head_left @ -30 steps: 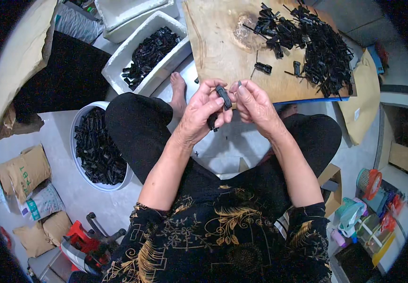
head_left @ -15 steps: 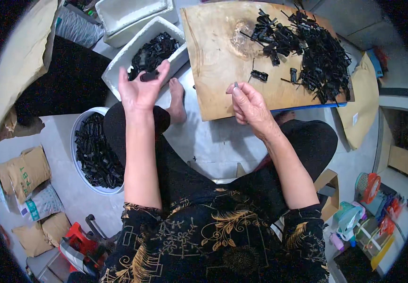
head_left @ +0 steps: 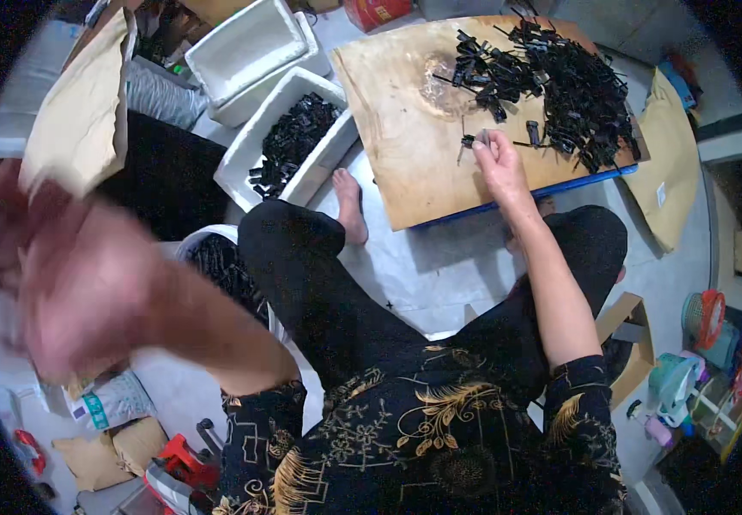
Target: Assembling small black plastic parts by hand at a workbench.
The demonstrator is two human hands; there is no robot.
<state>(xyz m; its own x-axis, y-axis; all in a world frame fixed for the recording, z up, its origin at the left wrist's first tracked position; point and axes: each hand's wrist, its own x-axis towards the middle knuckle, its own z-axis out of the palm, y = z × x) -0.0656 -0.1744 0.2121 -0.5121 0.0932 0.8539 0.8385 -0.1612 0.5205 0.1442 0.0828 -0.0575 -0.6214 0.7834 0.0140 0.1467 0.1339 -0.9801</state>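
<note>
My right hand [head_left: 505, 176] is closed over the near part of the wooden board [head_left: 388, 129], with a small flat grey piece [head_left: 485, 136] pinched between thumb and fingers. Right by its fingertips is a small black plastic part [head_left: 467, 141]; whether they touch it I cannot tell. Another black part with a thin stem [head_left: 532, 133] lies just right of the hand. A big heap of such parts [head_left: 581, 94] covers the board's right side. My left hand [head_left: 96, 283] is raised at the far left, close to the camera, and motion smears its fingers.
A white foam box [head_left: 324, 167] holding black parts stands left of the board, beside another white foam box [head_left: 246, 43]. The white bucket [head_left: 208, 230] of black parts is partly behind my left forearm. A cardboard box [head_left: 637, 343] sits by my right knee.
My left hand has swung from in front of the foam box to the far left, nearer the camera. My right hand has moved right, to the loose black part. The whole view has shifted somewhat.
</note>
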